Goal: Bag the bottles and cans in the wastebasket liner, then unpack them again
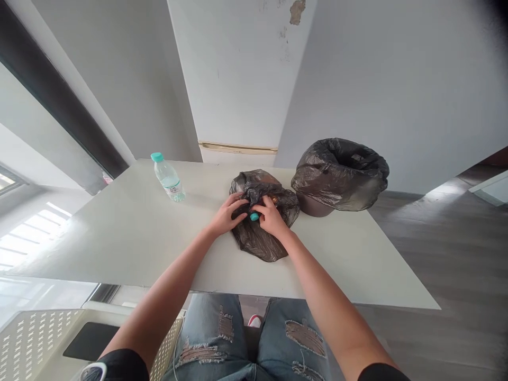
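Note:
A dark, see-through plastic garbage bag lies crumpled on the table, with things inside it. My left hand has its fingers curled on the gathered plastic at the bag's left side. From the right, my right hand grips the bunched plastic near the top. Between the two hands a teal bottle cap pokes out of the folds; the rest of that item is hidden. Something orange shows behind my right fingers, too small to name.
At the left rear of the white table stands a clear plastic bottle with a teal cap. A bin lined with a dark plastic bag stands at the right rear. Behind is a white refrigerator; a perforated plastic basket is lower left.

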`<action>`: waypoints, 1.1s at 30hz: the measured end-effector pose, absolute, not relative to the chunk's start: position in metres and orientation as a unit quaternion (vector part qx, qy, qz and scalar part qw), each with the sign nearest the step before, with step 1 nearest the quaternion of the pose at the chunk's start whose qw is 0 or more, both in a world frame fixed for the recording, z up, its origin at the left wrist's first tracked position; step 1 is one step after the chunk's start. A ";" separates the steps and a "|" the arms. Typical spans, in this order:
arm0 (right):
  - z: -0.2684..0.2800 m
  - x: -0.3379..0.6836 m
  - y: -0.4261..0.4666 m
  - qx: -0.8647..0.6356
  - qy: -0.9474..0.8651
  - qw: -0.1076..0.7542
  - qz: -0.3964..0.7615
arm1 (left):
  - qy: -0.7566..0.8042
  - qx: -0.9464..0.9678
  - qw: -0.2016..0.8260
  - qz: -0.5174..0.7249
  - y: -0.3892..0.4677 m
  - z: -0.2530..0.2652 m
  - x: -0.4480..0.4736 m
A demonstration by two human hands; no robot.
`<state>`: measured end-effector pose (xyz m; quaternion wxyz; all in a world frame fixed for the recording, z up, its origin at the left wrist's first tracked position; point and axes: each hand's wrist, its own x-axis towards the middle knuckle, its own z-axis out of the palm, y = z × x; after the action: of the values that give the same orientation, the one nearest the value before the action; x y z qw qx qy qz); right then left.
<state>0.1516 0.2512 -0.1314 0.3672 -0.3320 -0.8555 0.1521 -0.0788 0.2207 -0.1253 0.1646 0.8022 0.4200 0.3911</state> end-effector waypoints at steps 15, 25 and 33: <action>-0.115 0.167 0.247 -0.385 -0.505 0.731 0.249 | 0.502 0.739 0.162 0.419 0.235 -0.141 -0.089; -0.123 0.162 0.263 -0.260 -0.318 0.710 0.572 | 0.426 0.630 0.250 0.600 0.225 -0.120 -0.096; -0.122 0.149 0.252 -0.239 -0.435 0.570 0.655 | 0.309 0.641 0.561 0.423 0.216 -0.109 -0.107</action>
<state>0.1487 0.2521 -0.1222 0.5695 -0.2389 -0.4346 0.6555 -0.1071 0.2158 -0.1091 0.5611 0.6412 0.3085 0.4228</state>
